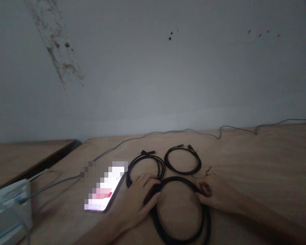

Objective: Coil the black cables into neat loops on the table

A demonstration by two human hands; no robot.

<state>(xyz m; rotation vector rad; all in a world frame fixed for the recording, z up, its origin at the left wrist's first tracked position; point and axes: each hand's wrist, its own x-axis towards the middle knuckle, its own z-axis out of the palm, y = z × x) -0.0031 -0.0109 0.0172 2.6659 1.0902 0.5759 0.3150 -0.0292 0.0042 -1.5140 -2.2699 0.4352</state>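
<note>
Three black cable coils lie on a wooden table [257, 163]. The largest coil [205, 221] is nearest to me. My left hand [137, 200] lies flat on its left edge with fingers stretched out, reaching over part of the left small coil [142, 161]. My right hand [215, 195] rests at the big coil's right edge, fingers curled on the cable. A second small coil [183, 160] lies just behind, touched by neither hand.
A lit phone [104, 192] lies left of my left hand. A grey cable [168, 132] runs along the table's back edge by the wall. A white device [7, 207] with a cord sits at the front left. A second table [20, 158] stands lower left.
</note>
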